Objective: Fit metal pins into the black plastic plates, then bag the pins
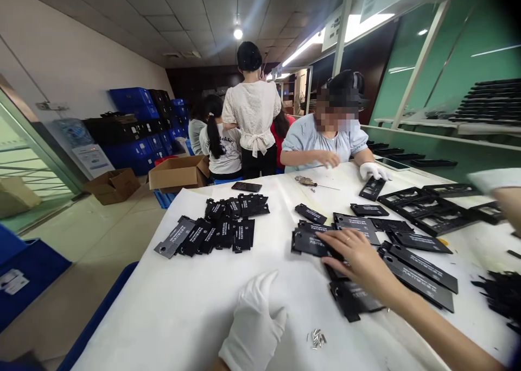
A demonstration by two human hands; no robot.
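My left hand (256,323), in a white glove, is low over the white table (183,311). Its fingers are bent with the thumb apart, and I see nothing in it. To the right, my bare right hand (360,254) wears a ring and grips a black plate (308,244) with white lettering between thumb and fingers. The plate overlaps a loose pile of similar plates, including a plate (358,297) below the hand. A small heap of short silvery pins (316,339) lies between my hands. Several overlapping lettered plates (207,235) lie left of centre.
Across the table a co-worker (325,137) has a gloved hand on a black part (372,188). Black frames (427,211) lie at the right, and another person's arm (499,183) reaches in there. A screwdriver (321,186) lies at the far edge. Blue bins (30,278) stand left.
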